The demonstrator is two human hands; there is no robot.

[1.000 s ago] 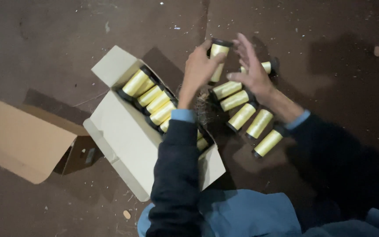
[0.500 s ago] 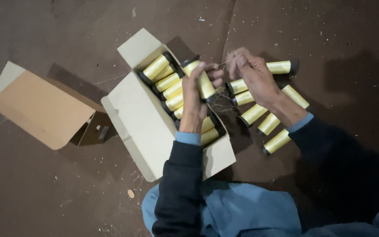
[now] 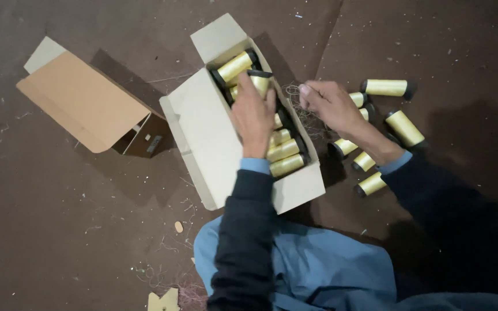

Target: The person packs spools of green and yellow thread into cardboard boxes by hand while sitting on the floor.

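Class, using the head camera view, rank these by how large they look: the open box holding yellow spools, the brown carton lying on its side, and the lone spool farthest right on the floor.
1. Open box holding yellow spools, flaps included.
2. Brown carton on its side: close to the first, so this ranking is unsure.
3. Lone spool, clearly smallest.

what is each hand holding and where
Left hand grips a yellow spool by its side, over the box. Right hand pinches loose thread.
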